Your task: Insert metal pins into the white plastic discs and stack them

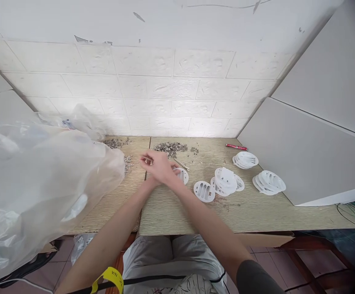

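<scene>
My right hand (160,166) crosses over my left, slightly blurred. Its fingertips are pinched together at the left, near small metal pieces (128,164); whatever may be between them is too small to make out. Underneath, my left hand (175,166) is mostly hidden. Its visible fingers grip the edge of a round white slotted plastic disc (183,175). Just beyond the hands lies a pile of small metal parts (171,148). A thin metal tool, perhaps tweezers (182,164), rests behind the disc.
To the right are a single slotted disc (204,191) and stacks of discs (225,181), (245,159), (269,182). A red pen (236,147) lies near the wall. A large clear plastic bag (49,171) bulges over the left side of the wooden table (168,216). Grey panels (312,143) border the right.
</scene>
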`<state>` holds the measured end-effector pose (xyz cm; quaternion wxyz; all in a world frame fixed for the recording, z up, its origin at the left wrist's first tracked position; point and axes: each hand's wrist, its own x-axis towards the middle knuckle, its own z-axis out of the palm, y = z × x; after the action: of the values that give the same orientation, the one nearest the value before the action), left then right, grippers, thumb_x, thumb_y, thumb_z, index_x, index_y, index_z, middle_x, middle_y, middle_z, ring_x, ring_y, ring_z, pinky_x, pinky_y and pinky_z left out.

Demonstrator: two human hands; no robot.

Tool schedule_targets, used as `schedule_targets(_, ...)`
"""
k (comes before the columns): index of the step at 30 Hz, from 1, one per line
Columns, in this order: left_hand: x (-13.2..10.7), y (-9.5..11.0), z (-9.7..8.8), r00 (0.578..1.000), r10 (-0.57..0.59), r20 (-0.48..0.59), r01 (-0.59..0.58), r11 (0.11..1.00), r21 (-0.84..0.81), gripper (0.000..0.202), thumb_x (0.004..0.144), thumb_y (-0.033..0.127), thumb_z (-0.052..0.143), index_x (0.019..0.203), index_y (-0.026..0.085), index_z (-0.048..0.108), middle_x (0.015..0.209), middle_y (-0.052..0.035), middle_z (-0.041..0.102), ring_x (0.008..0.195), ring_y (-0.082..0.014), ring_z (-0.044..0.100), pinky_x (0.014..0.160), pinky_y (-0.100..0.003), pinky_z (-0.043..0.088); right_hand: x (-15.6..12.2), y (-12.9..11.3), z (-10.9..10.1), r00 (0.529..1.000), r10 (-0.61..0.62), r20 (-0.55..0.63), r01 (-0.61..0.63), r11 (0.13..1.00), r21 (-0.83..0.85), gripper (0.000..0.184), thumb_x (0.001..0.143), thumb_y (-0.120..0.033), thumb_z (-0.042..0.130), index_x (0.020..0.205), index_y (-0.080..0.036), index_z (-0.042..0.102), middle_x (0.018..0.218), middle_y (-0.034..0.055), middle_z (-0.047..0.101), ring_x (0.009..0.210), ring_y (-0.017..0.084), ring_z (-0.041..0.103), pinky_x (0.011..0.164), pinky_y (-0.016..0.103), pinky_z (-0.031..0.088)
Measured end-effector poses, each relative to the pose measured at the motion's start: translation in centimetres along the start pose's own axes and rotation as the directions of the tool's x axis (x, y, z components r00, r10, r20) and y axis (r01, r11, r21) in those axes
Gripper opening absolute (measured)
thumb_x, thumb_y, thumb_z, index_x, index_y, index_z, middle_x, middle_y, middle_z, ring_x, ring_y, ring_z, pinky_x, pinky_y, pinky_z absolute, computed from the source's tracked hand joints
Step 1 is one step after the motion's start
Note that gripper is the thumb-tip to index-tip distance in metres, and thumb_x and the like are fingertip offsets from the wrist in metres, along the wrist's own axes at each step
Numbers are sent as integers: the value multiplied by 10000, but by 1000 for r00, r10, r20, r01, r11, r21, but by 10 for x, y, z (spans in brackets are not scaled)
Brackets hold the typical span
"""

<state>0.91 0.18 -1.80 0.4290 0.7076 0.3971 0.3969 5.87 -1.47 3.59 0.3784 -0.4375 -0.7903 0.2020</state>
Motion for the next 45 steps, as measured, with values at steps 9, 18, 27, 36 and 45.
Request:
schedule_targets(9,2,9,-9,956,-235,-174,155,912,-379,345,675,440,742,786,133,632,679,-16,587,613,-113,510,593,-248,396,-17,59,-63,962,147,-231,-78,957,281,79,729,-234,574,726,-170,621,647,-8,572,589,113,465,566,229,374)
schedule_targets(18,5,6,-9,921,-302,-247,169,879,-446,369,634,458,758,812,158,639,750,-16,630,659,-120,537,603,-237,405,-16,69,-54,983,81,-166,-64,992,107,68,702,-151,519,668,-177,572,684,-12,607,625,109,487,605,217,373)
schedule_targets(27,9,7,-9,894,-381,-235,180,786,-592,308,640,421,748,762,151,664,693,-12,599,631,-104,511,572,-218,423,-15,76,-53,987,84,-134,-65,988,138,179,766,-144,544,850,-161,701,805,19,687,723,126,584,670,228,415)
schedule_targets(36,0,12,-15,977,-212,7,191,867,-460,405,698,336,748,1054,164,664,1049,-100,670,964,-213,614,862,-352,492,-16,80,-53,971,163,-174,-145,984,107,207,781,-149,508,826,-160,709,799,22,665,724,134,551,683,241,406)
schedule_targets(45,-3,6,-8,995,-102,-4,90,889,-449,613,628,195,788,1182,200,527,1293,-125,557,1127,-258,581,895,-375,506,-16,80,-52,950,256,-180,-207,945,253,226,768,-220,510,880,-153,694,772,14,653,689,127,546,618,226,407)
